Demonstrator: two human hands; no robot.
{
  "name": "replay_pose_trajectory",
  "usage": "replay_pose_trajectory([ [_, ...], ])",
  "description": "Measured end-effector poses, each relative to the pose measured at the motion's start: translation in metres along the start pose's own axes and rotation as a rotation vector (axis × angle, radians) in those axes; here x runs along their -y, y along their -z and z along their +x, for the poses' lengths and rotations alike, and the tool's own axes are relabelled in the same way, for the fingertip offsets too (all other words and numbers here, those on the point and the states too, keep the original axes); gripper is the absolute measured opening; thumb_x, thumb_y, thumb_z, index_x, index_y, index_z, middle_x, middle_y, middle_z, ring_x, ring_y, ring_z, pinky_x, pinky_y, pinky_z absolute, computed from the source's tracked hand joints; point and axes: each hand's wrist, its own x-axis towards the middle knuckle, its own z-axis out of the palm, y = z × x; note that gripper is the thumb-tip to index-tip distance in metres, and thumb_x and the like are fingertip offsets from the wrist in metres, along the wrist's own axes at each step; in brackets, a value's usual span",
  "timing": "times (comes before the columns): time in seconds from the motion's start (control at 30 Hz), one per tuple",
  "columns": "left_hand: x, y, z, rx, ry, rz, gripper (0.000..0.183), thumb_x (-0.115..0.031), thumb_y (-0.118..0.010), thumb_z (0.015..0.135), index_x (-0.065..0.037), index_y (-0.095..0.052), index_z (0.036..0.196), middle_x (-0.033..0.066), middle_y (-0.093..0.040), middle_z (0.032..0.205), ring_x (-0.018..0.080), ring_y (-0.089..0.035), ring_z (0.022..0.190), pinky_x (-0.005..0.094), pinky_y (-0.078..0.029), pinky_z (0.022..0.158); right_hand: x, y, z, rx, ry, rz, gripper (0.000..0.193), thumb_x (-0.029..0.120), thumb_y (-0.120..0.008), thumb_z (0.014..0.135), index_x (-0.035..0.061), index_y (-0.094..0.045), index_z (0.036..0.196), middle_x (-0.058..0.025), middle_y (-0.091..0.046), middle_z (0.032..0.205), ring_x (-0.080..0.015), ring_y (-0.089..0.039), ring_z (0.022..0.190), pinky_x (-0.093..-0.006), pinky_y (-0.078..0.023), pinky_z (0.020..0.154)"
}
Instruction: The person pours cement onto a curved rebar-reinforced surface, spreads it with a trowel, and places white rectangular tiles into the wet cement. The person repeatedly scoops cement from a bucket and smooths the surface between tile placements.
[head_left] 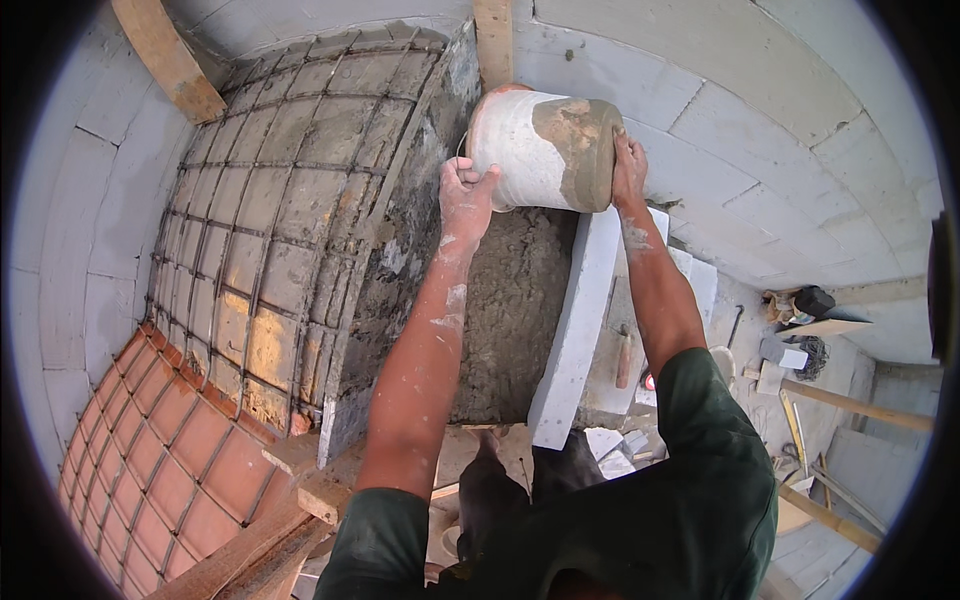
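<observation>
Two hands have hold of one tilted bucket (525, 150), and the bucket is held up over the far end of the wet concrete (515, 300). From where I stand, it lies over on its side, pale-walled with an orange rim, its base caked in brown-grey mud. The left hand (467, 195) grips the rim end, fingers bent beside the thin wire handle, thumb against the wall. The right hand (629, 168) is spread narrowly along the muddy base, bracing it. What is inside the bucket I can't tell.

Along the right of the wet concrete runs a long white block (575, 330), and further right of it lies a tool with a reddish handle (625, 358). To the left of the concrete stands a smeared panel (400, 240), with a grid of steel bars (250, 220) beyond. Past the concrete's far end rises a wooden post (493, 45), next to a pale block wall (750, 130). At its near end are the person's dark-trousered legs (490, 500).
</observation>
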Motion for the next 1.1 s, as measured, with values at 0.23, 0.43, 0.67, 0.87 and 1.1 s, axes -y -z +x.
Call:
replay_pose_trajectory([
  [0.23, 0.010, 0.006, -0.038, 0.033, -0.010, -0.030, 0.061, -0.019, -0.083, 0.094, 0.000, -0.044, 0.137, 0.0017, -0.050, 0.108, 0.0100, -0.051, 0.096, 0.0279, -0.049, 0.087, 0.005, 0.009, -0.040, -0.024, -0.044, 0.214, 0.061, 0.051, -0.073, 0.101, -0.0028, -0.063, 0.129, -0.0114, -0.072, 0.108, -0.0164, -0.067, 0.096, -0.0314, -0.056, 0.083],
  [0.43, 0.033, -0.023, 0.010, -0.101, 0.040, -0.152, 0.059, -0.020, -0.087, 0.091, -0.003, -0.044, 0.129, 0.0036, -0.047, 0.108, 0.0112, -0.049, 0.092, 0.0292, -0.048, 0.083, 0.019, 0.004, -0.028, -0.029, -0.091, -0.131, 0.050, 0.047, -0.071, 0.104, -0.0009, -0.067, 0.118, -0.0082, -0.071, 0.100, -0.0133, -0.064, 0.092, -0.0309, -0.055, 0.083],
  [0.67, 0.069, -0.026, 0.026, -0.136, 0.011, -0.319, 0.057, -0.028, -0.086, 0.092, -0.004, -0.046, 0.125, 0.0011, -0.044, 0.105, 0.0113, -0.046, 0.092, 0.0278, -0.045, 0.082, 0.017, -0.015, -0.009, -0.038, 0.055, -0.046, 0.065, 0.061, -0.069, 0.100, -0.0043, -0.065, 0.101, -0.0106, -0.068, 0.092, -0.0184, -0.059, 0.084, -0.0360, -0.052, 0.081],
  [0.87, 0.045, -0.025, 0.006, -0.155, 0.015, -0.433, 0.048, -0.020, -0.084, 0.096, -0.005, -0.048, 0.125, 0.0005, -0.054, 0.107, 0.0085, -0.051, 0.098, 0.0279, -0.044, 0.091, 0.016, 0.001, -0.022, -0.068, 0.013, 0.079, 0.066, 0.060, -0.071, 0.100, -0.0060, -0.069, 0.108, -0.0121, -0.072, 0.097, -0.0192, -0.064, 0.088, -0.0354, -0.054, 0.084],
  [1.1, 0.013, 0.020, -0.106, -0.216, 0.183, -0.313, 0.054, -0.022, -0.085, 0.094, -0.003, -0.048, 0.128, 0.0000, -0.044, 0.105, 0.0076, -0.044, 0.091, 0.0236, -0.043, 0.079, -0.002, 0.020, -0.106, 0.078, -0.286, -0.021, 0.059, 0.052, -0.067, 0.105, -0.0051, -0.068, 0.118, -0.0075, -0.069, 0.098, -0.0136, -0.061, 0.087, -0.0314, -0.053, 0.080],
])
